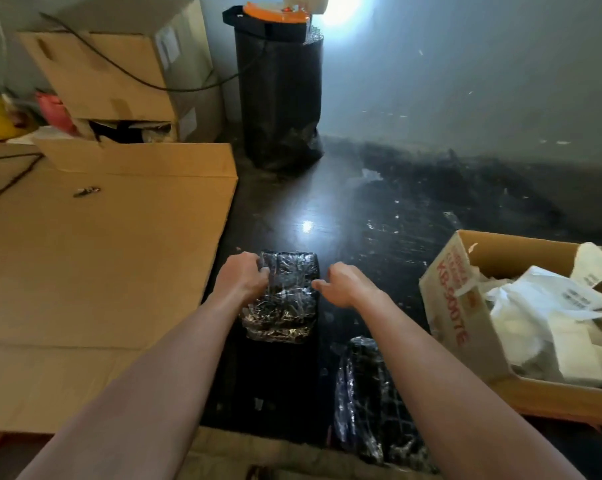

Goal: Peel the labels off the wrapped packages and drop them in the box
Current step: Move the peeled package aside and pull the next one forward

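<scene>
A dark package wrapped in shiny clear film [285,296] lies on the dark floor in front of me. My left hand [242,275] grips its upper left corner, fingers curled over the edge. My right hand [344,284] sits just right of the package, fingers half curled, fingertips at its right edge; I cannot tell if it touches. No label shows on this package. A second wrapped package [372,400] lies nearer me to the right, partly under my right forearm. An open cardboard box [455,306] at the right holds several torn white labels [548,317].
A large flat cardboard sheet [102,265] covers the floor at the left. Stacked cardboard boxes [119,74] stand behind it. A tall black bin with an orange lid [278,91] stands against the wall. Paper scraps dot the floor.
</scene>
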`<state>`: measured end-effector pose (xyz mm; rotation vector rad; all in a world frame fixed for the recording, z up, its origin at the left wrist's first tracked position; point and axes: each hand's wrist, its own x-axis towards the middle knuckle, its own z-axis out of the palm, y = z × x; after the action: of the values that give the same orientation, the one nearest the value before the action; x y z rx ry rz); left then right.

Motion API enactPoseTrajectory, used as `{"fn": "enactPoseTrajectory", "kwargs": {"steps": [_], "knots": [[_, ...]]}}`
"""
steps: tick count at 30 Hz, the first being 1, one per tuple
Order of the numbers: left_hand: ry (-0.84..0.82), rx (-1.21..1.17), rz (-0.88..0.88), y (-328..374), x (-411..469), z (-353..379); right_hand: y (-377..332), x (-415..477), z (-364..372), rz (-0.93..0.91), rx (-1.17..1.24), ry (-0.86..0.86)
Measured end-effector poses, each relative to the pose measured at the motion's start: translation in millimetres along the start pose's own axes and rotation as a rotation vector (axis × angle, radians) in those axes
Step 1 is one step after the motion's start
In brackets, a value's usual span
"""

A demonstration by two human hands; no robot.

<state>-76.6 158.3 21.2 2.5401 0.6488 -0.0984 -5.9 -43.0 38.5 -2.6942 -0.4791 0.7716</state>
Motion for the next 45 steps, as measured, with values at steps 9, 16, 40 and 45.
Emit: {"fn": "enactPoseTrajectory", "kwargs": {"steps": [9, 16, 40, 45], "knots": [[-0.202, -0.354, -0.18, -44, 6, 26, -3, 11, 67, 0.141, 0.476, 0.027], [-0.177, -0.437, -0.163, -55, -5, 22, -9, -17, 67, 0.1, 0.602, 0.121], [-0.31, -0.53, -0.12, -131, -175, 44, -1, -169, 171, 0.179, 0.637, -0.01], [-0.354, -0.588, -0.175, -132, -171, 68, 6, -161, 181, 0.236, 0.626, -0.041]]}}
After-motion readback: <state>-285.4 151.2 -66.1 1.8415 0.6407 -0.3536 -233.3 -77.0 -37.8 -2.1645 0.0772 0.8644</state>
